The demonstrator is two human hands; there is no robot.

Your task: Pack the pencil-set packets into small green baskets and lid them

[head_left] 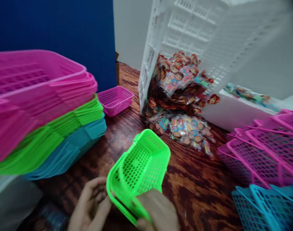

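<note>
A small bright green plastic basket (136,163) with perforated walls is tilted in front of me over the dark wood-grain table. My left hand (92,205) is at its near left corner, fingers curled and the thumb against the rim. My right hand (158,210), blurred by motion, is closed on the near right side, where the green handle (123,176) meets the basket. The handle stretches across the basket's opening, also smeared. Inside the basket I see only its bare slotted floor and walls.
Nested pink, green and blue baskets (64,86) are stacked at left. A lone pink basket (116,100) sits behind. A tipped white crate (146,77) spills bagged doll-figure packets (192,128). Pink baskets (262,147) and blue baskets (264,208) with handles stand at right.
</note>
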